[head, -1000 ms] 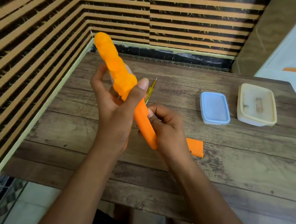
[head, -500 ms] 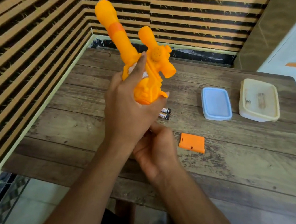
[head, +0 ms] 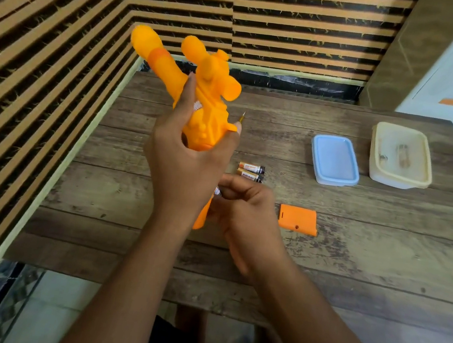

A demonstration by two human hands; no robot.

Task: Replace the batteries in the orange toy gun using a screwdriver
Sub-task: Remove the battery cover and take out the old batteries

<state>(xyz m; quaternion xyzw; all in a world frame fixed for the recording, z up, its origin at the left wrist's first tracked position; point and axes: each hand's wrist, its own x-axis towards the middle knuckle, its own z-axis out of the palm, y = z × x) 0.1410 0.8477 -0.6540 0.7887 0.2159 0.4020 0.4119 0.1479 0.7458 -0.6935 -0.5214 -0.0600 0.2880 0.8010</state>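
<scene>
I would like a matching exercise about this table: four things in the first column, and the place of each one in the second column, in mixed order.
Things
1. toy gun
2. two batteries
3. orange cover
4. blue lid

Places
A. flat on the table, right of the right hand, which pinches a battery
B. next to the cream container
C. held up in the left hand
D. side by side, just beyond the right hand

Pairs: 1-C, 2-D, 3-A, 4-B

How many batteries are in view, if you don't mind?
3: two batteries lie side by side on the table; a third battery seems pinched in the right hand at the toy gun's grip. More may be hidden.
</scene>
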